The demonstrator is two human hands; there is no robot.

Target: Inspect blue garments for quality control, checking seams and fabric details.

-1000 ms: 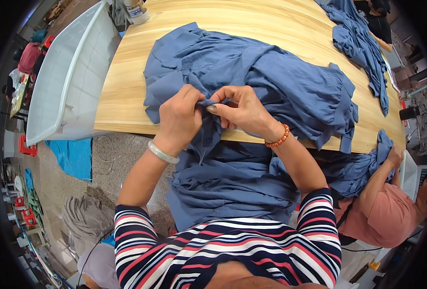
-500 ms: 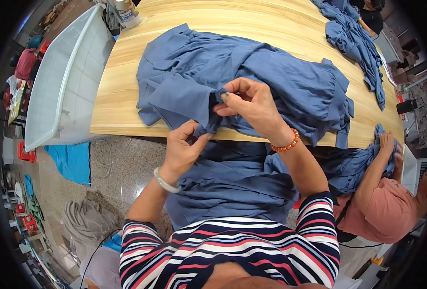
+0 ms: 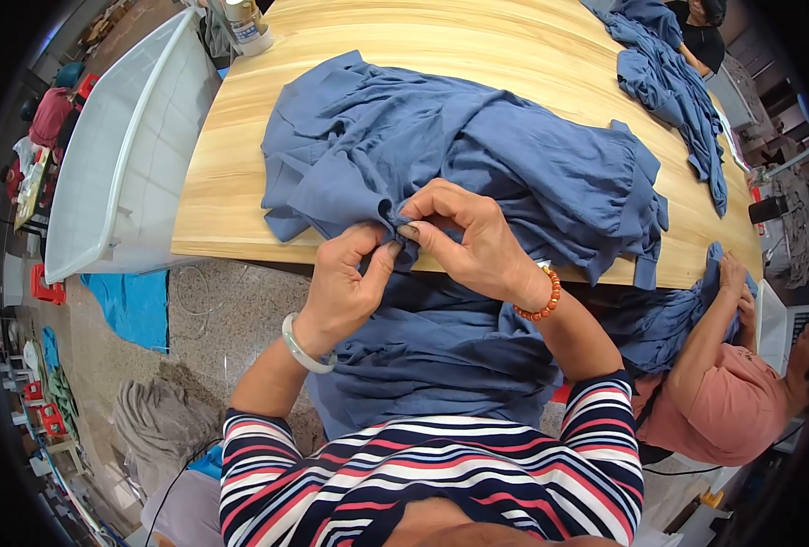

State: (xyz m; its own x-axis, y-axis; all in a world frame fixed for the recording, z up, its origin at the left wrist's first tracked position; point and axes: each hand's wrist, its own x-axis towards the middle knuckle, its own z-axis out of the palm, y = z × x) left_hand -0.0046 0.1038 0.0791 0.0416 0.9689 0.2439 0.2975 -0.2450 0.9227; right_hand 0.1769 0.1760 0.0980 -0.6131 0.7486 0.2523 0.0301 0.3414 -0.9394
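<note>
A blue garment [image 3: 477, 137] lies spread and rumpled on the wooden table, with part of it hanging over the front edge toward my lap. My left hand [image 3: 350, 273] pinches the garment's edge between thumb and fingers. Close against it, my right hand [image 3: 464, 232] pinches the same spot, thumb and forefinger together. The fabric is bunched up between the two hands at the table's front edge. Whatever small detail lies under the fingertips is hidden. More blue cloth [image 3: 432, 356] is heaped over my lap.
The wooden table [image 3: 404, 32] carries another blue garment [image 3: 674, 100] at the far right. A large translucent plastic bin [image 3: 140, 173] stands to the left, a small container [image 3: 251, 35] beside it. At right, a co-worker in a pink top [image 3: 728, 397] handles blue cloth.
My right hand has come down and left to meet my left hand. The cloth that was stretched between them is now gathered at the fingertips.
</note>
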